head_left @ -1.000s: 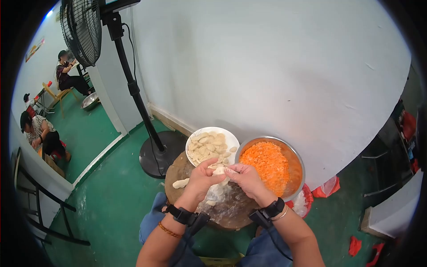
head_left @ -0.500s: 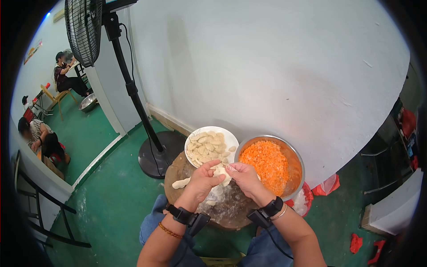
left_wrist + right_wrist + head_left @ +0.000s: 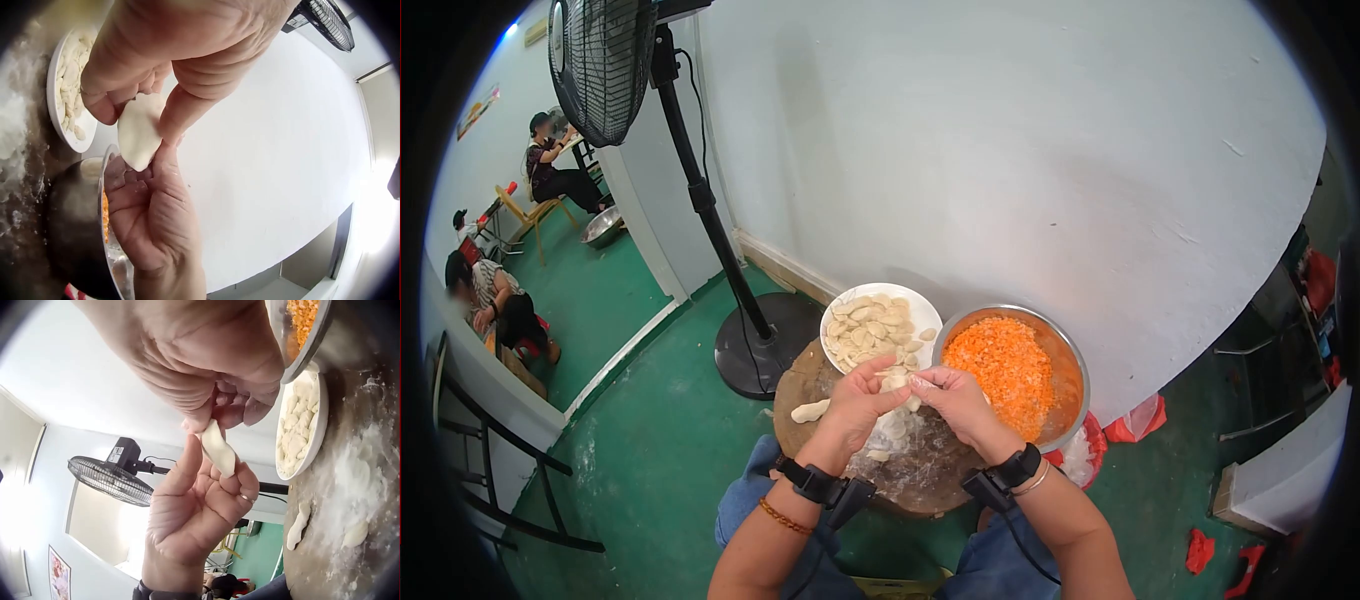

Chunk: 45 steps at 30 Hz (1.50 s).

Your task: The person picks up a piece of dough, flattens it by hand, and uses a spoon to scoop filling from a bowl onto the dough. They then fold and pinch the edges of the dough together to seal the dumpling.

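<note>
Between my hands is a pale, folded dumpling (image 3: 217, 450), raised above the round wooden block (image 3: 920, 475). My left hand (image 3: 855, 410) pinches one end of it with thumb and fingers. From the other side my right hand (image 3: 960, 408) pinches its edge between thumb and fingertips. In the left wrist view the dumpling (image 3: 139, 131) shows a smooth, flat side. Just beyond the hands, a white plate (image 3: 930, 310) carries many finished dumplings. A steel bowl (image 3: 1078, 385) of chopped orange filling (image 3: 995, 370) stands to the right.
A strip of dough (image 3: 810, 411) and a small dough piece (image 3: 878, 455) lie on the block among white flour (image 3: 890, 430). Behind it rises a white wall (image 3: 1000, 150). A black standing fan (image 3: 720, 240) is at the left, and people sit farther back.
The dough looked wider and flatter half a second ago; now it appears narrower between the fingertips. Both hands keep pinching it in nearly the same place. The fan head has turned slightly.
</note>
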Each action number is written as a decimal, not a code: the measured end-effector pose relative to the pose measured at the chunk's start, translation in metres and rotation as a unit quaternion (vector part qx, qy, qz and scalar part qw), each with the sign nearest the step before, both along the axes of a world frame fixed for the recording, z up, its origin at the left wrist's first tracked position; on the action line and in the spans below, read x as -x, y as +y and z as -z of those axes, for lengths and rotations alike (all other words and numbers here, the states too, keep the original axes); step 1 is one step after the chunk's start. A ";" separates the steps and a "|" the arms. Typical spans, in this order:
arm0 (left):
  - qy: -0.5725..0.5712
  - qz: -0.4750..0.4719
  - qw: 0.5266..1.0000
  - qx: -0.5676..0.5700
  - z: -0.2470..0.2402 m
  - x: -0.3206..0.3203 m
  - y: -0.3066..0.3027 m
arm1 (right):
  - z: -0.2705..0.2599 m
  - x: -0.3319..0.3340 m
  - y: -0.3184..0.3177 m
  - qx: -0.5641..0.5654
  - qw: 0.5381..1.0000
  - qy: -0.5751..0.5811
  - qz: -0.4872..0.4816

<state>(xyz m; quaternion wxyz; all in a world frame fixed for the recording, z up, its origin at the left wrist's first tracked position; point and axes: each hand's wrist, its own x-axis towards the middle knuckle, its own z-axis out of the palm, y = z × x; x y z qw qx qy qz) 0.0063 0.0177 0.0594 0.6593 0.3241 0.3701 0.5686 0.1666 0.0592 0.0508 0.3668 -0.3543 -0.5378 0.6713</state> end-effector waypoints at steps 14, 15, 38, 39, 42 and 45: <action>-0.035 0.015 0.999 0.017 0.006 -0.002 -0.001 | -0.001 -0.001 0.002 0.040 0.999 0.027 -0.003; -0.021 0.018 1.000 0.014 0.006 -0.002 -0.001 | -0.001 -0.001 0.002 0.027 1.000 0.012 -0.007; 0.031 0.017 0.998 0.054 0.007 0.001 -0.001 | 0.004 -0.001 0.003 -0.046 0.999 -0.019 -0.004; 0.033 0.020 0.998 0.053 0.006 0.002 -0.001 | 0.002 -0.001 0.002 -0.043 0.999 -0.015 -0.006; 0.021 0.024 0.998 0.049 0.002 0.004 -0.003 | 0.000 0.000 0.001 0.001 1.000 0.021 -0.011; -0.002 0.018 0.999 0.042 -0.002 0.000 -0.005 | 0.003 0.000 0.003 0.036 0.998 0.039 -0.015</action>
